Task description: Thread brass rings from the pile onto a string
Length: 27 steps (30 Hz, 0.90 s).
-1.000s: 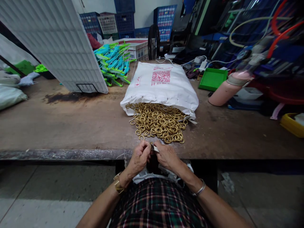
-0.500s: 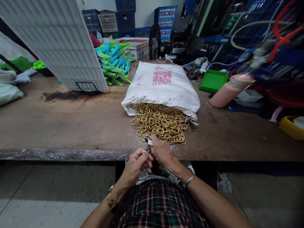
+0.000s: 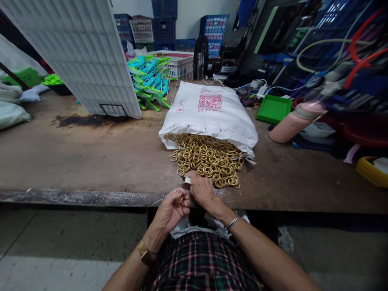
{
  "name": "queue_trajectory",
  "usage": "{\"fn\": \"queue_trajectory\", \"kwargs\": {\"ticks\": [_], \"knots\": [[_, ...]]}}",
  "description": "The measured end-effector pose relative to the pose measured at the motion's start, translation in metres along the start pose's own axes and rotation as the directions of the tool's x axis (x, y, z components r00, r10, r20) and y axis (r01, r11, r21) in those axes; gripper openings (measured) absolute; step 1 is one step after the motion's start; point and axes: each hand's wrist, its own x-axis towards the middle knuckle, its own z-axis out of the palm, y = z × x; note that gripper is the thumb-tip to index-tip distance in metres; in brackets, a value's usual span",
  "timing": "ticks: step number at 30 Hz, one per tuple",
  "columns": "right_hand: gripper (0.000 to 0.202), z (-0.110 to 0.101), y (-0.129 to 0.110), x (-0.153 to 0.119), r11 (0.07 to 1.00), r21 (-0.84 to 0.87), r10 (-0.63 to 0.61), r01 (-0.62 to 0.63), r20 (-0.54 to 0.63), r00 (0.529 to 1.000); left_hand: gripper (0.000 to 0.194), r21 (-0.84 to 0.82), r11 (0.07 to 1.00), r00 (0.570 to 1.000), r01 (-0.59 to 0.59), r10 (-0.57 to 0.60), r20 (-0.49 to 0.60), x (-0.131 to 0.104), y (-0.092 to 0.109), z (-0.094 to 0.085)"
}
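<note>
My left hand (image 3: pixel 172 210) is closed just off the table's front edge, pinching a gold-coloured ring (image 3: pixel 181 199) between thumb and fingers. To its right, my right hand (image 3: pixel 202 190) is wrapped round a small white tool with a black tip (image 3: pixel 186 180), pointing left; most of it is hidden in the fist. Right behind that hand lies a heap of gold-coloured rings (image 3: pixel 209 155), spilling from the mouth of a white woven sack (image 3: pixel 188 109) printed with a red code.
The brown table (image 3: pixel 91 161) has a worn front edge. A white ribbed panel (image 3: pixel 91 60) stands at the left, with blue and green plastic pieces (image 3: pixel 151 76) behind it. On the right are a green tray (image 3: pixel 274 109), a pink bottle (image 3: pixel 287 123) and a yellow container (image 3: pixel 371 169).
My left hand has drawn slightly away from my right and turned its palm more upward, with the ring still pinched. The right hand and its tool have shifted a little to the left.
</note>
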Motion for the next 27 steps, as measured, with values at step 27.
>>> {"fn": "queue_trajectory", "kwargs": {"ticks": [27], "knots": [[0.027,-0.005,0.031,-0.029,0.095,0.983,-0.010,-0.160,0.161,0.987,0.024,0.766,0.563,0.891,-0.310,0.454,0.027,0.013,-0.007,0.022]]}}
